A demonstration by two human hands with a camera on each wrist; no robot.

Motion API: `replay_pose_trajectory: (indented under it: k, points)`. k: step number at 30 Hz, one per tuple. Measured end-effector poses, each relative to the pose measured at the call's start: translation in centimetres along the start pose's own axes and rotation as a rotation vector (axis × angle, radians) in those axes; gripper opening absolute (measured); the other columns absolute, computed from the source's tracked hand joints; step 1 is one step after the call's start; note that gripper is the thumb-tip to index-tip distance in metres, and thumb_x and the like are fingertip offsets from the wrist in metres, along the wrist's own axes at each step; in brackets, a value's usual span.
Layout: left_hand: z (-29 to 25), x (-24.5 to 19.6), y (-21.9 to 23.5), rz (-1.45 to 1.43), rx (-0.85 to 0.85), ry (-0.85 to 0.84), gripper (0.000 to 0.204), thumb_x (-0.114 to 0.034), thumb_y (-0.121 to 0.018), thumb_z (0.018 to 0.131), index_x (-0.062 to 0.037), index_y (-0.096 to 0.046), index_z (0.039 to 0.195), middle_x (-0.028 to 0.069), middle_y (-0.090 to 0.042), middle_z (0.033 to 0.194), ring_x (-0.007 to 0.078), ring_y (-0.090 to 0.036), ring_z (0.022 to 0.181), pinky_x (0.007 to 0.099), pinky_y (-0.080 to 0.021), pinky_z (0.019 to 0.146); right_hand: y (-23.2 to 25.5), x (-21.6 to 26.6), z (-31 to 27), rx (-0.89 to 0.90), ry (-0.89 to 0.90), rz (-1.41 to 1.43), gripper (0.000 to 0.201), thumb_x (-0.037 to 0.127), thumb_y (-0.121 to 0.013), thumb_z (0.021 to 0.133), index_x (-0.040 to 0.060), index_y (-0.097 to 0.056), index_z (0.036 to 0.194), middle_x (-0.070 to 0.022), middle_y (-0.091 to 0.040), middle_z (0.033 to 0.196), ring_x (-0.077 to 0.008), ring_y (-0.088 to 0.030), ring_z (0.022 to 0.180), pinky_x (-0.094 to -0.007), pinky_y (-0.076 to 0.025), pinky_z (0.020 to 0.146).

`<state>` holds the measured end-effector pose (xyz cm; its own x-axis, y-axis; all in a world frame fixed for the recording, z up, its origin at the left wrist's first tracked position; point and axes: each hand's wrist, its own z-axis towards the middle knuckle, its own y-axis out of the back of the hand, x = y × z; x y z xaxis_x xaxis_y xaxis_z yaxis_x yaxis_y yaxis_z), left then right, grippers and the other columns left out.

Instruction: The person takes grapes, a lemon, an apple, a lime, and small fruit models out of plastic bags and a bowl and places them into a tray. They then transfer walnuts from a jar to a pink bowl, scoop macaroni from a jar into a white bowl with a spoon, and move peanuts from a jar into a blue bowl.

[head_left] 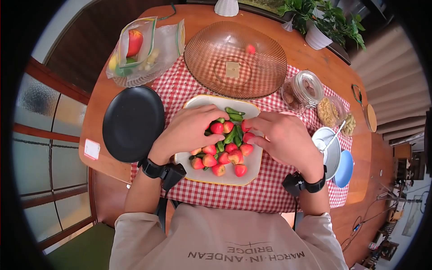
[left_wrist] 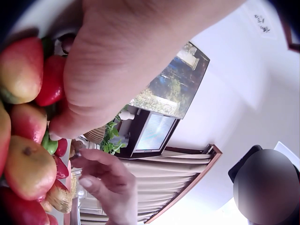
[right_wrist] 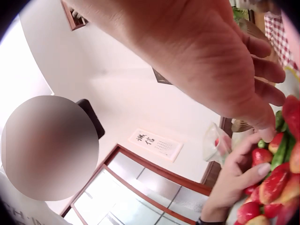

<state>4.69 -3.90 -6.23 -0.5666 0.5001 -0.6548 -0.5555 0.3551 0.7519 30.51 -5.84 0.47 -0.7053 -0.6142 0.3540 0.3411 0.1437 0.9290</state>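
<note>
A cream, yellow-rimmed tray holds a pile of small red-and-yellow fruits and green peppers. My left hand lies over the pile's left side, its thumb and bent fingers on either side of a red fruit; whether they press it is unclear. Over the right side is my right hand, fingers spread and slightly bent, fingertips close to two red fruits. In the right wrist view, the left thumb rests beside red fruits. The palms hide part of the pile.
A black plate lies left of the tray. Behind stand a large amber bowl with one red fruit and bags of fruit. To the right are glass jars, a white bowl with a utensil and a blue dish.
</note>
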Motion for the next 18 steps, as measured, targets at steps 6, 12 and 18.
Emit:
replay_pose_trajectory:
  k: [6, 12, 18]
  points:
    - [0.0, -0.1, -0.3, 0.022, -0.013, 0.024, 0.033, -0.027, -0.07, 0.085, -0.0095, -0.069, 0.113, 0.0089, -0.07, 0.105, 0.0318, -0.067, 0.099, 0.044, -0.053, 0.086, -4.0, -0.8, 0.7, 0.039, -0.149, -0.117, 0.03, 0.025, -0.075, 0.085, 0.0083, -0.068, 0.109, -0.0123, -0.07, 0.092, -0.0323, -0.07, 0.082, -0.0435, -0.055, 0.072]
    - [-0.2, 0.2, -0.4, 0.039, -0.019, 0.006, 0.035, -0.02, -0.072, 0.079, -0.0065, -0.066, 0.11, 0.0115, -0.068, 0.104, 0.033, -0.066, 0.099, 0.0437, -0.053, 0.084, -2.4, 0.5, 1.7, 0.076, -0.051, -0.033, 0.023, 0.019, -0.072, 0.084, 0.0053, -0.063, 0.101, -0.0114, -0.068, 0.088, -0.0309, -0.07, 0.079, -0.0423, -0.056, 0.07]
    - [-0.3, 0.1, -0.3, 0.037, -0.032, 0.0, 0.034, -0.022, -0.074, 0.08, -0.0087, -0.066, 0.109, 0.0129, -0.069, 0.101, 0.0346, -0.067, 0.095, 0.0448, -0.052, 0.081, 1.8, 2.0, 3.2, -0.575, 0.031, 0.176, 0.037, 0.009, -0.078, 0.083, 0.0091, -0.068, 0.118, -0.0073, -0.067, 0.09, -0.0168, -0.063, 0.068, -0.03, -0.051, 0.062]
